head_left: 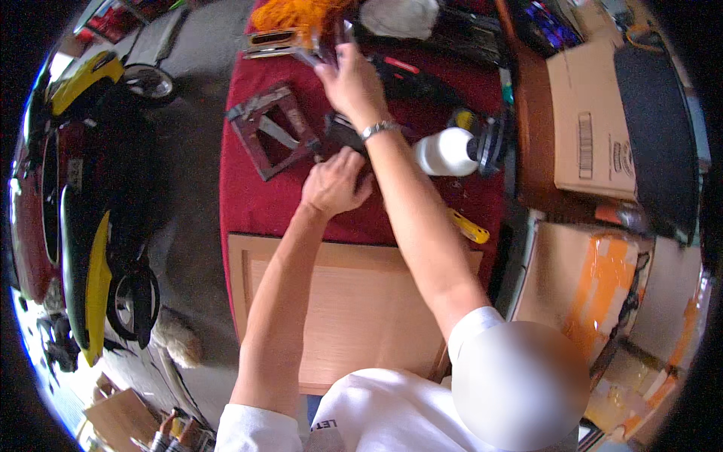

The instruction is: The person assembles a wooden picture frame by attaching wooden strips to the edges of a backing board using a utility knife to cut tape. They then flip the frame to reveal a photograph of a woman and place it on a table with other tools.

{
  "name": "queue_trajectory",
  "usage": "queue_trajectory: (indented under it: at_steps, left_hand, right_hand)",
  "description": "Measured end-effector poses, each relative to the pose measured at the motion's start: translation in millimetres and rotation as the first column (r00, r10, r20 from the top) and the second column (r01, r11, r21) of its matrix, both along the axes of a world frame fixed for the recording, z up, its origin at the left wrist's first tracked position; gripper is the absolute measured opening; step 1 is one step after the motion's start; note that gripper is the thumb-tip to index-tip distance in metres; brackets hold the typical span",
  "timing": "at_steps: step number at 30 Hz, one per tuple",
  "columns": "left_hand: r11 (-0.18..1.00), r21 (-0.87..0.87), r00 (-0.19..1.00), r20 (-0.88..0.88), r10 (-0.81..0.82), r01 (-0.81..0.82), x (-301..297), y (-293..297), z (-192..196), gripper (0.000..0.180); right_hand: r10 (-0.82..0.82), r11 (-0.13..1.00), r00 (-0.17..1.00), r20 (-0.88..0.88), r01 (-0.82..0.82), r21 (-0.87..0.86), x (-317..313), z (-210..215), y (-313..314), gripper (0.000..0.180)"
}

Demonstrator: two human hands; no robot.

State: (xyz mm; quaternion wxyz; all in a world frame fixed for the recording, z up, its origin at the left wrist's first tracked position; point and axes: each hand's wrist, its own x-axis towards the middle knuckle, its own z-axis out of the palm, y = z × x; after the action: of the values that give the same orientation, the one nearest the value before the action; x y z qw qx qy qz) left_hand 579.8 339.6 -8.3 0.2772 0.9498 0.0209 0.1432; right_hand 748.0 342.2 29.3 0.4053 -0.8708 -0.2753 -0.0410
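Note:
My right hand (355, 87) reaches to the far part of the red-covered table (301, 215), a metal bracelet on its wrist. Its fingers close on something shiny and blurred that I cannot make out. My left hand (334, 183) is nearer, fingers curled down beside a dark object (345, 134); what they grip is hidden. Left of it lies a dark square frame (261, 160) with a pale strip inside. A white bottle (446, 152) with a black top lies right of my right forearm. A yellow-handled cutter (468, 226) rests near the right edge.
A light wood panel (361, 301) lies on the near end. At the far end are orange strings (290, 13) and a whitish round thing (399, 16). Cardboard boxes (591, 120) line the right side. Yellow-and-black motorbikes (98, 279) stand on the floor to the left.

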Motion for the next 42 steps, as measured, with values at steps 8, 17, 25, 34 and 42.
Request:
queue_trajectory:
  at_steps: [8,17,25,34,42]
  left_hand:
    - [0.984,0.109,0.975,-0.159,0.154,-0.138,-0.5,-0.1,-7.6,0.067]
    - [0.969,0.226,0.994,-0.016,0.111,-0.105,-3.5,3.1,-18.5,0.056]
    - [0.971,0.209,0.992,-0.026,0.124,-0.116,0.6,-1.0,-12.4,0.072]
    - [0.974,0.218,0.998,0.025,0.063,-0.067,-0.2,2.2,-22.0,0.048]
    - [0.974,0.206,0.995,-0.009,0.099,-0.095,-1.2,-4.4,-12.2,0.049]
  right_hand:
    - [-0.025,0.978,0.973,0.231,-0.024,0.209,-150.6,61.6,-186.5,0.012]
    - [-0.336,0.941,0.931,-0.139,0.337,-0.017,-38.2,6.1,-288.1,0.022]
    - [-0.185,0.964,0.983,-0.021,0.177,-0.197,-5.9,-20.4,-284.9,0.041]
    - [-0.291,0.957,0.956,0.034,0.291,0.012,-95.3,8.4,-305.3,0.015]
    - [-0.128,0.987,0.980,-0.153,0.111,-0.114,-211.1,54.6,-308.4,0.010]
